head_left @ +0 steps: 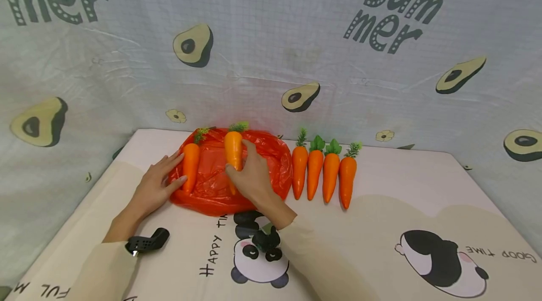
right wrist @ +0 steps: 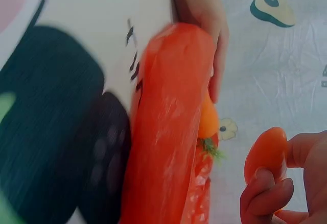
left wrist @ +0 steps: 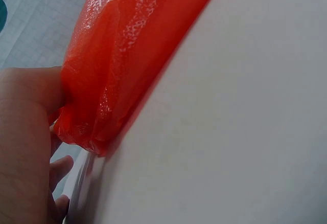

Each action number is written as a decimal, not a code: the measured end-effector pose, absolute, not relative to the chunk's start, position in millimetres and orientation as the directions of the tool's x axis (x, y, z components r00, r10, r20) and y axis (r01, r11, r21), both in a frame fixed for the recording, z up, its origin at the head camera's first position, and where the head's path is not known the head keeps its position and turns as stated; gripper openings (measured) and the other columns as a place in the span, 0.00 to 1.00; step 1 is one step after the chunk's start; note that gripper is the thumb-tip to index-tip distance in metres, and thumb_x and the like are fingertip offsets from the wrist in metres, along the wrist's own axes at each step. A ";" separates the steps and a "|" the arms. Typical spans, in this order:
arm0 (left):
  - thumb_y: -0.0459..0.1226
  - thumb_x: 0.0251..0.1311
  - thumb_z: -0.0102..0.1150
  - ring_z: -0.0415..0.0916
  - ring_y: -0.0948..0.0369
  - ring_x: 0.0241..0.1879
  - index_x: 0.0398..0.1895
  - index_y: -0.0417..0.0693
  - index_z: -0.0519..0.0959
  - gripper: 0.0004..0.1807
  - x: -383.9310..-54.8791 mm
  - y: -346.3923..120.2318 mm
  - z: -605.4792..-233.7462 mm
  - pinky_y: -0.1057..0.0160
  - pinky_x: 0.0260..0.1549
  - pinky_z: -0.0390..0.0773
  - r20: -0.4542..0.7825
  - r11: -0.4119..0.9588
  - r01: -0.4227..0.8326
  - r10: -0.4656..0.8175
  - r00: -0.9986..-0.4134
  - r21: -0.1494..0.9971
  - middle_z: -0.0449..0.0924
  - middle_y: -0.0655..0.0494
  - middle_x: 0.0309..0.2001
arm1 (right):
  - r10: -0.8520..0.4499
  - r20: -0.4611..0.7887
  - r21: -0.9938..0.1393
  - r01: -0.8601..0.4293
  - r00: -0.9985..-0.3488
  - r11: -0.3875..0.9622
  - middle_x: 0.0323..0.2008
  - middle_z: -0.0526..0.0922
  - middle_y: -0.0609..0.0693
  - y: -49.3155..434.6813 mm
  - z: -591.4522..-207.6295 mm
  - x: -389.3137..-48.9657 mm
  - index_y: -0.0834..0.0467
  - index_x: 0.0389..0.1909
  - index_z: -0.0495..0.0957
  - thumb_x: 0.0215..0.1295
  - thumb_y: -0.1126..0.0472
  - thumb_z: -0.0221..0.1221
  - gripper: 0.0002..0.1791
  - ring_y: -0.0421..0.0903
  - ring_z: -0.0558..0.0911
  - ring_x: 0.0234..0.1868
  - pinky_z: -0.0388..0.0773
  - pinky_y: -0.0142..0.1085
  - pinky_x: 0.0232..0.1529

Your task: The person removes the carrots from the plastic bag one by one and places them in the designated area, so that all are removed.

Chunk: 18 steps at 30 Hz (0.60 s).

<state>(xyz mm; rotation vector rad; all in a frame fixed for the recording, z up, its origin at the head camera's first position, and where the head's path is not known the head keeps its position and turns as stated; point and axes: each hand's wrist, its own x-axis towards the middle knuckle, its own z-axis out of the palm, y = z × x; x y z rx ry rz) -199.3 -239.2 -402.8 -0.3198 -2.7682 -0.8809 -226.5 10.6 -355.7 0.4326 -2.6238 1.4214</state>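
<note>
In the head view, my right hand [head_left: 256, 174] grips an orange toy carrot [head_left: 233, 150] with a green top over the middle of a red plastic bag [head_left: 271, 143]. The right wrist view shows that carrot [right wrist: 271, 150] between thumb and fingers. My left hand [head_left: 156, 183] holds the bag's left edge, thumb over the rim, beside another toy carrot [head_left: 192, 164] lying in the bag. From the left wrist view, the bag's side [left wrist: 117, 55] bunches at this hand [left wrist: 30, 111]; part of its thumb is hidden behind the plastic.
Several more toy carrots [head_left: 327, 174] lie in a row just right of the bag, tops away from me. A pale table cover [head_left: 381, 254] with panda prints spreads under everything. Behind the table hangs a cloth [head_left: 254, 33] printed with avocados.
</note>
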 end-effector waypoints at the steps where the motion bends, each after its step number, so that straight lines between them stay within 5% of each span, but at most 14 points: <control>1: 0.48 0.64 0.56 0.48 0.35 0.68 0.71 0.41 0.60 0.36 -199.0 -239.3 -402.0 0.31 0.63 0.44 0.268 0.798 0.268 0.139 -0.953 0.539 0.54 0.38 0.71 | -0.191 0.246 -0.794 -0.310 -0.950 0.523 0.28 0.75 0.50 13.9 -355.3 -226.5 0.57 0.68 0.59 0.57 0.56 0.62 0.38 0.42 0.75 0.22 0.76 0.29 0.21; 18: 0.48 0.63 0.56 0.48 0.35 0.68 0.71 0.42 0.59 0.37 -199.1 -238.3 -401.7 0.31 0.63 0.43 0.263 0.804 0.261 0.135 -0.955 0.534 0.54 0.38 0.71 | -0.129 0.270 -0.740 -0.291 -0.954 0.606 0.27 0.74 0.52 63.2 -356.8 -223.2 0.59 0.66 0.62 0.56 0.55 0.63 0.37 0.46 0.72 0.24 0.74 0.32 0.22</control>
